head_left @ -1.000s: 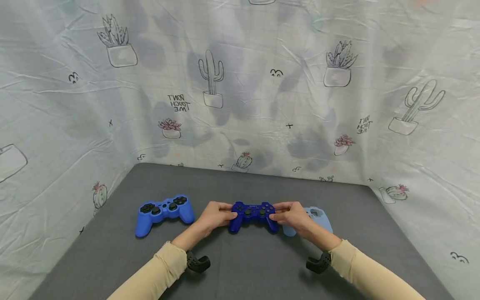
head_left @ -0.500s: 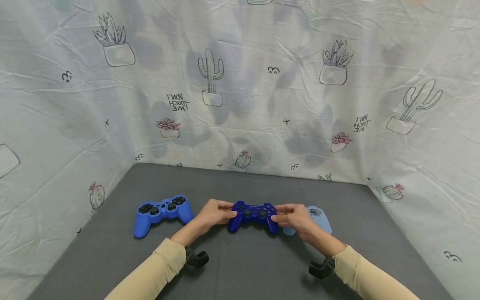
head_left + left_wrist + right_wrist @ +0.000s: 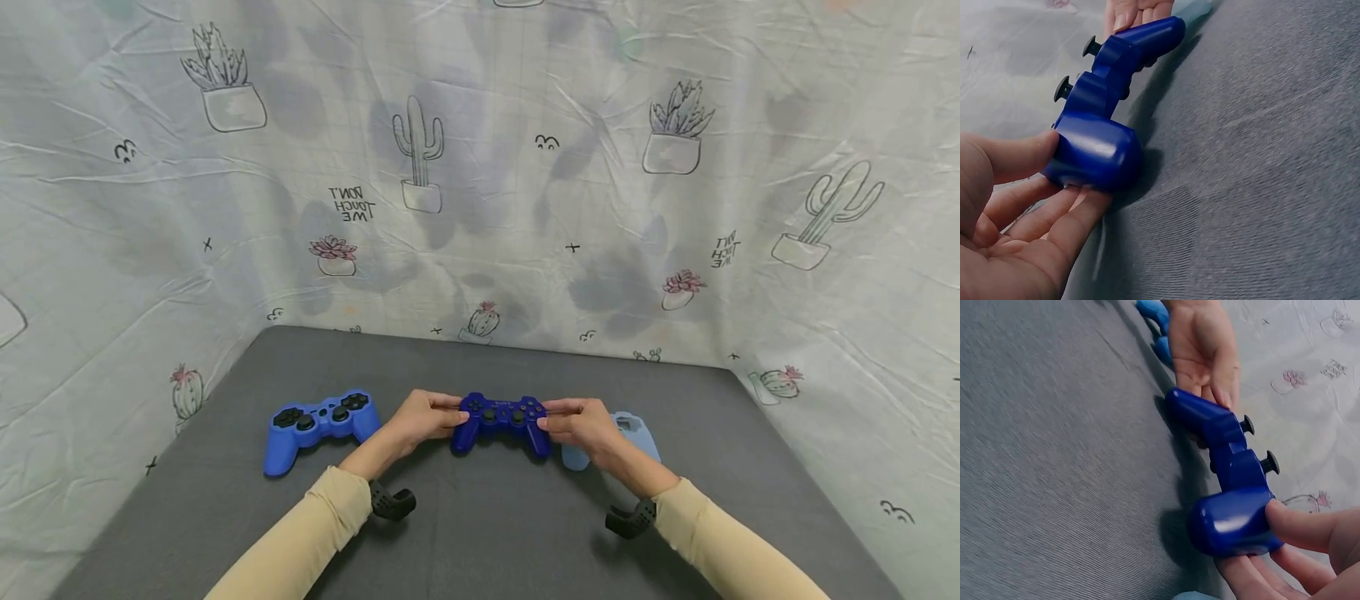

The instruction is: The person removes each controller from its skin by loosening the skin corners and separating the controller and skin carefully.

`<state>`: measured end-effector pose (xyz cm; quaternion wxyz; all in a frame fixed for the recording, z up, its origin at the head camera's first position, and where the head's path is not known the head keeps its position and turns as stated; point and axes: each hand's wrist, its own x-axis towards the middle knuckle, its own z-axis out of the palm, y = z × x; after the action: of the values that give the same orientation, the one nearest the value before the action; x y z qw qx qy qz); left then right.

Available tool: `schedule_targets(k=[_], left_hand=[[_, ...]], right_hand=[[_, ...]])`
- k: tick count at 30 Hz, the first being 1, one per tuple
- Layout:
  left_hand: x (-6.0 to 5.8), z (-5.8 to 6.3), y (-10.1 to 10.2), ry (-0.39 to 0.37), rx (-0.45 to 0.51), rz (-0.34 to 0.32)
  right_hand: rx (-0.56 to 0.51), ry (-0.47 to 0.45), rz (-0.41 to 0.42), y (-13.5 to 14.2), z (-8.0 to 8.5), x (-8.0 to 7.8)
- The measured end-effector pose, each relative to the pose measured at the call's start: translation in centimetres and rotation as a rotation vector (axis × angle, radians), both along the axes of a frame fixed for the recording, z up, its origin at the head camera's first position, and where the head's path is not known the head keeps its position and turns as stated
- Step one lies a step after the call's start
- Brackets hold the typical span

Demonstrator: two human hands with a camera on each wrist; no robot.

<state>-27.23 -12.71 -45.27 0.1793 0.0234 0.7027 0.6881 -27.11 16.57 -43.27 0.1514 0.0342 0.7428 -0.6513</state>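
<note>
Left hand point(image 3: 422, 421) and right hand point(image 3: 588, 429) pinch opposite ends of the dark-blue dual-stick gamepad point(image 3: 502, 418), mid-table, fingers underneath; table contact unclear. Likely risks: glossy shell slipping from fingertip holds; uneven hand heights tipping it; right hand, if lowered, snagging the pale-blue gamepad cover point(image 3: 640, 435) beneath.

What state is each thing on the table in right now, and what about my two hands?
Dark blue controller: held at both ends, sticks up; whether fully off the table, I can't tell.
Left hand: gripping the controller's left end, thumb on top.
Right hand: gripping its right end, thumb on top.
Brighter blue controller: lying sticks up, untouched.
Pale blue piece: lying on the table, partly hidden behind the right hand.
</note>
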Motion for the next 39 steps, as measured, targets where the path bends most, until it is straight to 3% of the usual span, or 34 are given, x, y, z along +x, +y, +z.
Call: schedule_targets(k=[8,14,30,34,39], left_hand=[[-0.8,-0.6,-0.3,0.003,-0.004,0.011],[-0.8,-0.4,-0.7,0.005,-0.004,-0.037],[-0.6,-0.3,-0.7,-0.019,-0.021,0.003],[0.3,0.2,-0.8,0.059,-0.101,0.005],[2.3,1.5,-1.8,0.167,-0.169,-0.014]], right_hand=[[-0.028,-0.045,0.044,0.0,-0.4,-1.2],[-0.028,-0.057,0.088,0.4,-0.4,-1.2],[-0.047,-0.052,0.065,-0.1,-0.6,-1.0],[0.063,0.044,0.091,-0.4,-0.2,-0.1],[0.357,0.310,0.049,-1.0,0.7,1.1]])
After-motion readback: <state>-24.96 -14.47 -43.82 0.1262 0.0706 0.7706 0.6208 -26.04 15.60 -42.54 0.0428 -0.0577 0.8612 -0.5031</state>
